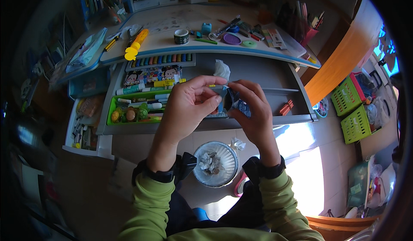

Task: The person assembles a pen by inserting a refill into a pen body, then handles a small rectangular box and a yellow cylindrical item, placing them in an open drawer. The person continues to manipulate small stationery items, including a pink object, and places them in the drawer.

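Above the front of an opened grey drawer [282,73], my two hands meet at a small dark blue item [229,100] whose kind I cannot make out. My left hand [189,105] pinches its left side, where a pale blue-grey edge shows. Closed on the other side is my right hand [254,103], and a blue printed part shows beneath its fingers. Just behind the fingertips stands a crumpled white tissue [222,69]. To the left in the drawer, a green tray [112,107] holds markers and small figures, with a yellow glue stick [169,82] behind it.
On the desk [167,19] lie a tape roll [181,36], a yellow tool [137,44], a purple lid [231,39] and pens. Reddish sticks [286,107] lie at the drawer's right. Below stands a wastebasket [215,164] with crumpled paper. Green baskets [356,124] stand at right.
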A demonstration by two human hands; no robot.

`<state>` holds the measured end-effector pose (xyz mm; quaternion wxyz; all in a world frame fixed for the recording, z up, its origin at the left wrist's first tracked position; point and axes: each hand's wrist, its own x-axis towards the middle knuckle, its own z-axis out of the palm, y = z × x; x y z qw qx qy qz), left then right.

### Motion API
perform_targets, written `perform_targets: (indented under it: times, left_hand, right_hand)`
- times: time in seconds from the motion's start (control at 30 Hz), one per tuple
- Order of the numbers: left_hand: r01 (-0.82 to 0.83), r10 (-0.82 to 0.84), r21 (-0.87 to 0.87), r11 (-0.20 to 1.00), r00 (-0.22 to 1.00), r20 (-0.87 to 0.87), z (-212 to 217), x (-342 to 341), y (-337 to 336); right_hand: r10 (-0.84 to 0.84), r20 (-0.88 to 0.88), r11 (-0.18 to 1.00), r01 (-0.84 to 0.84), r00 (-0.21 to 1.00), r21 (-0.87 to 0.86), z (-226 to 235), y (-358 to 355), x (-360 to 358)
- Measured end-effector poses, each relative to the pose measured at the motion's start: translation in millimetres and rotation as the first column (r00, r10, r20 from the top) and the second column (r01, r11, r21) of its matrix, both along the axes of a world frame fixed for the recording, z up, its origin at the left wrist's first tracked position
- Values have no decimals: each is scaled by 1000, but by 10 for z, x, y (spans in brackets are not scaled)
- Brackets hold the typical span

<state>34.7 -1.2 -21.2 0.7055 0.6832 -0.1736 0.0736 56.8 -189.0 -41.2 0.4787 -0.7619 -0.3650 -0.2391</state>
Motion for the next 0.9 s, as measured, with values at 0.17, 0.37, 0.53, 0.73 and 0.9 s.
perform_targets:
  times: [0.17, 0.37, 0.53, 0.73, 0.9]
  left_hand:
    - [97, -100, -113, 989, 995, -14, 27, -34, 35]
    - [145, -146, -145, 979, 989, 3, 51, -74, 36]
    - [147, -144, -124, 981, 989, 36, 68, -105, 47]
    - [121, -117, -111, 986, 992, 47, 90, -122, 40]
    - [115, -110, -100, 988, 992, 53, 97, -133, 35]
  right_hand:
    - [71, -82, 994, -63, 994, 92, -24, 4, -9]
    - [168, -91, 963, -144, 982, 228, -61, 26, -18]
    - [226, -83, 940, -194, 971, 282, -88, 42, -14]
    - [249, -73, 930, -218, 966, 297, -87, 46, -17]
    - [224, -74, 942, -196, 972, 271, -74, 28, -22]
